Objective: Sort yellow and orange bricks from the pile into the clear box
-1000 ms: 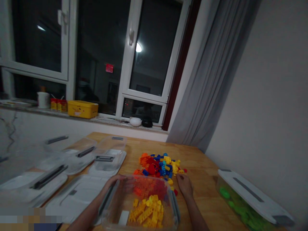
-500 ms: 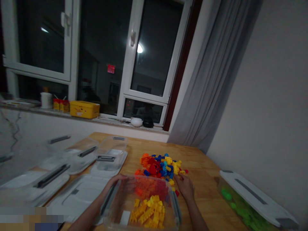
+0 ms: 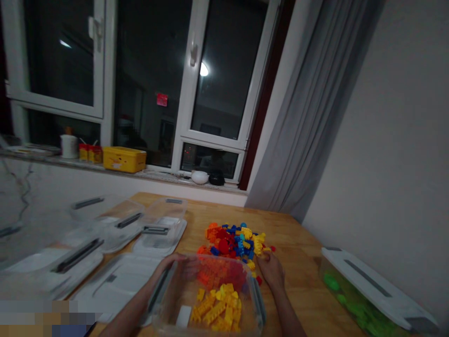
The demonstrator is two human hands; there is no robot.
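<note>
A clear plastic box (image 3: pixel 175 299) with grey side latches stands directly in front of me, with several yellow building bricks (image 3: pixel 219 306) and a white label inside. My left hand (image 3: pixel 174 261) is closed over its far left rim, fingers partly seen through the plastic. Just beyond the box lies a mixed pile of building bricks (image 3: pixel 228 243) in orange, red, blue and yellow. At the pile's right edge, my right hand (image 3: pixel 271 270) has its fingers curled in a pinch on a yellow brick, which the fingers partly cover.
To the left are open clear boxes (image 3: pixel 159 217) and white lids (image 3: pixel 119 281) on the wooden table (image 3: pixel 301 262). A lidded box (image 3: pixel 368 290) of green pieces stands at the right. Behind the table, the windowsill holds a yellow box (image 3: pixel 124 159) and bowls (image 3: pixel 199 177).
My right hand has shifted slightly right along the pile's edge, and its fingers have curled in at the yellow bricks. My left hand and the clear box stay in place.
</note>
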